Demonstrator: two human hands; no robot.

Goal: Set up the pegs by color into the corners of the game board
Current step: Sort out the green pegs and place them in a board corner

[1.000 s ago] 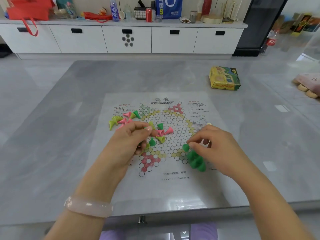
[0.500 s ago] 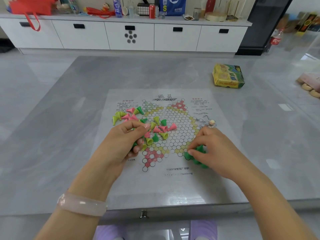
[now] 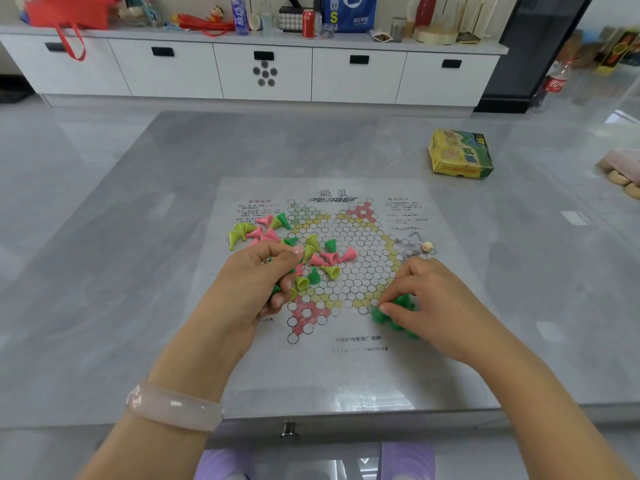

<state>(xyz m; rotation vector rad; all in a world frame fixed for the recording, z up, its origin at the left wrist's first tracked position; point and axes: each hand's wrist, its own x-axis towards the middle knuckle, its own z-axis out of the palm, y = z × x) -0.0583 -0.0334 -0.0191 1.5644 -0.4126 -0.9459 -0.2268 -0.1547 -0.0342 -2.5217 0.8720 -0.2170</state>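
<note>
A printed paper game board (image 3: 363, 271) with a star of white circles lies flat on the grey table. Loose pink, yellow-green and dark green cone pegs (image 3: 263, 230) are scattered over its left and middle part. My left hand (image 3: 258, 282) sits among them with fingers curled round several pegs; green ones show under the fingers. My right hand (image 3: 429, 299) rests at the board's lower right corner, its fingertips pinching a dark green peg (image 3: 401, 301) in a cluster of green pegs (image 3: 391, 318) standing there.
A yellow-green peg box (image 3: 459, 154) lies at the table's far right. A small beige bead (image 3: 428, 246) sits on the board's right side. A white cabinet (image 3: 263, 67) with clutter on top runs along the back wall. Table front edge (image 3: 346, 415) is close to me.
My right hand has shifted down and right onto the green cluster at the board's lower right corner. My left hand has stayed in the loose pile, fingers curled tighter over pegs.
</note>
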